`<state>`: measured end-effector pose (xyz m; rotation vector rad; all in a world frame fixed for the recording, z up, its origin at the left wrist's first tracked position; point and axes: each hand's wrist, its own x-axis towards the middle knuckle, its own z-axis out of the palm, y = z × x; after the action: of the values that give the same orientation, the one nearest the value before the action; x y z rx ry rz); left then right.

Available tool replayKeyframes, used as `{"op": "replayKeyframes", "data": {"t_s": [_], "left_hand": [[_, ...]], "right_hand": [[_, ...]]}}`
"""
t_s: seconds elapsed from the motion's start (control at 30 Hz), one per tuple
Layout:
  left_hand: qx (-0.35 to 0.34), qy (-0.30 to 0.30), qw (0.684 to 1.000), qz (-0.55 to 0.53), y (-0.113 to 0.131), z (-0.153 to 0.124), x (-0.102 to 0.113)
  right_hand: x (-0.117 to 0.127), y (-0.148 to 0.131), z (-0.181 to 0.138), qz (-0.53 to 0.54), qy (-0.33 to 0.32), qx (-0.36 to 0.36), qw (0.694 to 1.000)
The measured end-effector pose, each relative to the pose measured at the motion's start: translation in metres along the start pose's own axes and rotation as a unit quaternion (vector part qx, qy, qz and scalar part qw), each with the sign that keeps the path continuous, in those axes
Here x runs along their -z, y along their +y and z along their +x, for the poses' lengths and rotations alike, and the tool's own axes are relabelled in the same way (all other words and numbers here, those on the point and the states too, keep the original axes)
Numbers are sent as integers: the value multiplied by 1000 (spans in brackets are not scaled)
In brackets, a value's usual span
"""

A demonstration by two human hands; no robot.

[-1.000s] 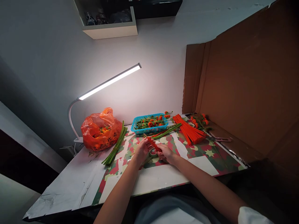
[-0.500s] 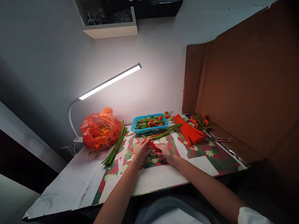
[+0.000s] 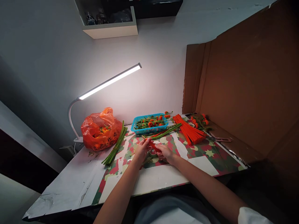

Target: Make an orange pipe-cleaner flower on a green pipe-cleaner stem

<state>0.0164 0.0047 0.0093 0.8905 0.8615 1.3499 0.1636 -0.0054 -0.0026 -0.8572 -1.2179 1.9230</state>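
In the head view, the red piece point(image 3: 153, 146) is held above the desk point(image 3: 64, 183) near its front edge, slanting from 11 o'clock down to 5, a thin tan tip poking out at the upper end. The left hand point(image 3: 141, 151) pinches that end, its fingers narrow; the right hand point(image 3: 165, 153) has its fingers curled round the lower end, which they hide. If either grip slackens, the piece could twist or slip through; uneven pressure between the hands might bend it or wrinkle its surface. A ring point(image 3: 153, 151) lies just beneath, at 6 o'clock, so a drop or a low sweep could knock it away. The stems point(image 3: 167, 133) at 1 o'clock lie close beyond the tip, and a forward push might scatter them or bump the basket point(image 3: 140, 132) at 12. Reaching toward 2 could snag the red bundle point(image 3: 189, 130), whose strips fan loosely. At 10, the bag point(image 3: 90, 133) seems safely apart.
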Motion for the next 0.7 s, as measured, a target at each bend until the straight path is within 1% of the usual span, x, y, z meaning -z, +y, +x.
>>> {"op": "replayKeyframes", "data": {"t_s": [0.13,0.27,0.4,0.5,0.57,0.7], "left_hand": [[-14,43,997,64,-1,1,0],[-29,66,992,103,-2,2,0],[-33,80,991,99,-4,5,2],[-13,87,994,67,-3,5,2],[8,69,997,44,-2,3,0],[22,-7,999,30,0,-1,-4]], "right_hand": [[-1,-1,-2,-19,-1,7,1000],[-3,-2,-3,-37,-12,11,999],[-4,-3,-4,-61,-17,19,998],[-4,-3,-4,-49,-22,17,998],[-3,-3,-4,-25,-9,15,1000],[-2,-3,-3,20,17,15,1000]]}}
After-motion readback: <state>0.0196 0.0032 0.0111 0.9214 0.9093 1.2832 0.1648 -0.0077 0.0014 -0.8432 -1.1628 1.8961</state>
